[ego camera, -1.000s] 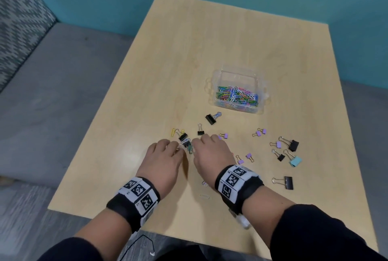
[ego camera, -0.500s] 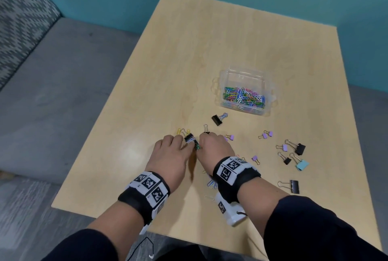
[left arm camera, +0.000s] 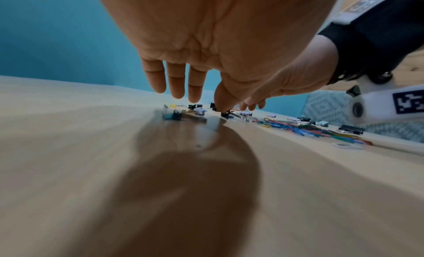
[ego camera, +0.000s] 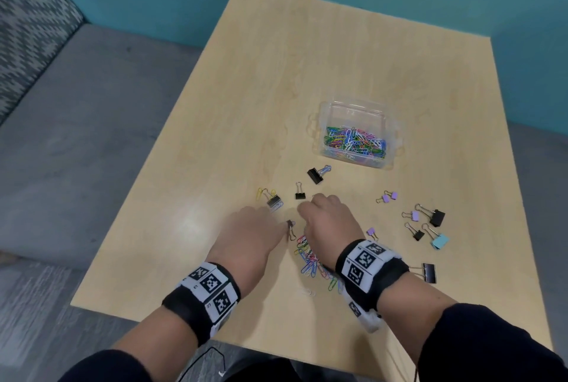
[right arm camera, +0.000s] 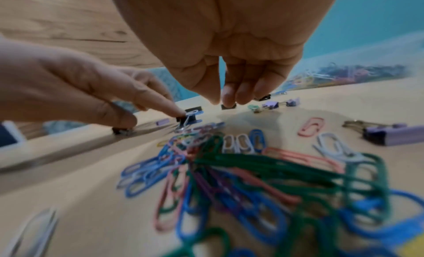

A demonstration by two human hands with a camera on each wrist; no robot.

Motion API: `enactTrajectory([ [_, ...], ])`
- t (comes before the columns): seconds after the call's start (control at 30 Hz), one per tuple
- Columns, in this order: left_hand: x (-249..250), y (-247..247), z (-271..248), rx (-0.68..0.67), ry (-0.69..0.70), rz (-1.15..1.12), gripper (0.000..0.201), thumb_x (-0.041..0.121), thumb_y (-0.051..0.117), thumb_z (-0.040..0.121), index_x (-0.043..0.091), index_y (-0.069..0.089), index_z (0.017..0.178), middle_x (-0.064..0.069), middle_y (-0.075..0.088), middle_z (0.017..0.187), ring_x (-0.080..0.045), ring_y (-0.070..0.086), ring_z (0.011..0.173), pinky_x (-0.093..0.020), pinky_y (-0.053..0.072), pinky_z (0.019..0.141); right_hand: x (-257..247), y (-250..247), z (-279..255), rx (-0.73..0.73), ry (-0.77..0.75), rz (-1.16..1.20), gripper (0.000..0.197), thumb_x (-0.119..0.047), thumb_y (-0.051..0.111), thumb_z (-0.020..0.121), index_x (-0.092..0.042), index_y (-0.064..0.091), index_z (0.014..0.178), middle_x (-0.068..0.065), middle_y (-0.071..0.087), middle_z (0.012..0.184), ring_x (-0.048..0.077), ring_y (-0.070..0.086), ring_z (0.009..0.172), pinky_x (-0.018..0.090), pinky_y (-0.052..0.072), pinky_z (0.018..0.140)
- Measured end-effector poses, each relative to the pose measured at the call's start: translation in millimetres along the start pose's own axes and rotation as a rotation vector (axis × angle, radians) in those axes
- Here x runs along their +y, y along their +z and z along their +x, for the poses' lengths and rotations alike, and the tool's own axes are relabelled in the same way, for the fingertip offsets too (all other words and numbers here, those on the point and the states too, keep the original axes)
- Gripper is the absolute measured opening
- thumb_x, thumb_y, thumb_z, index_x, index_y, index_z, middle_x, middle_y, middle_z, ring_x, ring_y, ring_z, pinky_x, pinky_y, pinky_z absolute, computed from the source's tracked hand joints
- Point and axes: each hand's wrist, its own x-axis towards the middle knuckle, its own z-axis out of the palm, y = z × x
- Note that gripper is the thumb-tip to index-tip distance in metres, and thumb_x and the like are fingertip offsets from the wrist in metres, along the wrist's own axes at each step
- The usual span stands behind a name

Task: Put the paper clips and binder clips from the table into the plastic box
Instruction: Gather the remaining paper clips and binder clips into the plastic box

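Note:
A clear plastic box (ego camera: 353, 105) with several coloured paper clips (ego camera: 353, 138) in it stands mid-table. A loose pile of paper clips (ego camera: 310, 261) lies under my right wrist and fills the right wrist view (right arm camera: 229, 170). My right hand (ego camera: 304, 208) pinches a small black binder clip (right arm camera: 228, 106) between thumb and fingertips. My left hand (ego camera: 278, 217) is spread, its index tip pressing on another black binder clip (right arm camera: 187, 118) and its thumb on a tiny clip (ego camera: 290, 229). Its other fingers (left arm camera: 175, 79) hang straight.
More binder clips lie scattered on the table (ego camera: 276, 74): a large black one (ego camera: 315, 175), lilac ones (ego camera: 388, 197), a light blue one (ego camera: 440, 241), another black one (ego camera: 428, 272). A white paper clip (ego camera: 309, 292) lies near the front edge. A grey bench (ego camera: 76, 135) runs along the left.
The two hands, which met over one clip, have drawn apart. The right hand has reached forward to the small black binder clip, and more of the paper clip pile shows by its wrist.

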Motion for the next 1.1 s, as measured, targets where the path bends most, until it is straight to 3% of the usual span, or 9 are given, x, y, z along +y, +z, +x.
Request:
enactTrajectory([
  [0.17, -3, 0, -10, -0.008, 0.020, 0.042, 0.075, 0.008, 0.063, 0.056, 0.027, 0.050, 0.127, -0.011, 0.052, 0.118, -0.034, 0.048, 0.100, -0.044, 0.042, 0.083, -4, 5, -13, -0.065, -0.183, -0.177, 0.025, -0.006, 0.065, 0.065, -0.019, 0.059, 0.086, 0.002, 0.049, 0.081, 0.026, 0.042, 0.077, 0.037, 0.037, 0.065],
  [0.3, -9, -1, -14, 0.001, -0.009, 0.045, 0.076, 0.008, 0.064, 0.057, 0.028, 0.050, 0.129, -0.011, 0.053, 0.118, -0.034, 0.046, 0.101, -0.046, 0.045, 0.081, -4, 4, -23, -0.113, -0.237, -0.274, 0.045, -0.008, 0.063, 0.061, -0.018, 0.059, 0.105, 0.005, 0.050, 0.089, 0.029, 0.043, 0.082, 0.040, 0.038, 0.068],
  [0.5, -12, -3, -20, 0.020, -0.021, 0.056, 0.069, 0.006, 0.060, 0.058, 0.025, 0.056, 0.124, -0.012, 0.054, 0.119, -0.035, 0.049, 0.102, -0.046, 0.046, 0.081, -5, -3, -35, -0.156, -0.291, -0.307, 0.050, -0.011, 0.054, 0.070, -0.014, 0.055, 0.119, 0.008, 0.053, 0.101, 0.032, 0.047, 0.090, 0.043, 0.042, 0.073],
  [0.6, -17, -3, -23, 0.034, -0.059, 0.050, 0.057, 0.008, 0.049, 0.065, 0.022, 0.059, 0.120, -0.012, 0.055, 0.119, -0.034, 0.049, 0.103, -0.044, 0.044, 0.082, -8, -8, -27, -0.142, -0.304, -0.287, 0.045, -0.011, 0.055, 0.072, -0.008, 0.054, 0.117, 0.010, 0.053, 0.115, 0.034, 0.047, 0.110, 0.044, 0.042, 0.088],
  [0.7, -18, -4, -25, 0.056, -0.100, 0.035, 0.054, 0.013, 0.037, 0.070, 0.021, 0.060, 0.118, -0.010, 0.055, 0.121, -0.032, 0.046, 0.104, -0.042, 0.043, 0.082, -20, -9, -9, -0.129, -0.370, -0.230, 0.059, -0.008, 0.058, 0.070, -0.001, 0.047, 0.127, 0.015, 0.050, 0.128, 0.036, 0.041, 0.125, 0.048, 0.038, 0.102],
  [0.8, -14, -6, -27, 0.087, -0.112, 0.034, 0.053, 0.009, 0.057, 0.066, 0.019, 0.061, 0.118, -0.011, 0.056, 0.121, -0.031, 0.045, 0.105, -0.043, 0.044, 0.082, -30, -2, 6, -0.121, -0.366, -0.221, 0.057, -0.006, 0.053, 0.073, 0.001, 0.046, 0.128, 0.018, 0.050, 0.127, 0.036, 0.041, 0.125, 0.046, 0.038, 0.102],
  [0.97, -6, -12, -28, 0.089, -0.109, 0.007, 0.050, 0.012, 0.043, 0.073, 0.019, 0.059, 0.120, -0.009, 0.055, 0.123, -0.031, 0.048, 0.107, -0.043, 0.044, 0.083, -23, -1, -6, -0.141, -0.378, -0.322, 0.059, -0.007, 0.053, 0.075, 0.005, 0.042, 0.131, 0.021, 0.047, 0.127, 0.039, 0.039, 0.126, 0.048, 0.035, 0.105],
  [1.1, -12, -14, -2, 0.080, -0.134, -0.036, 0.045, 0.012, 0.059, 0.077, 0.012, 0.058, 0.122, -0.009, 0.055, 0.130, -0.031, 0.050, 0.114, -0.042, 0.046, 0.086, -6, -4, -32, -0.146, -0.398, -0.299, 0.046, -0.010, 0.056, 0.074, -0.003, 0.054, 0.119, 0.015, 0.054, 0.116, 0.035, 0.046, 0.120, 0.048, 0.036, 0.106],
])
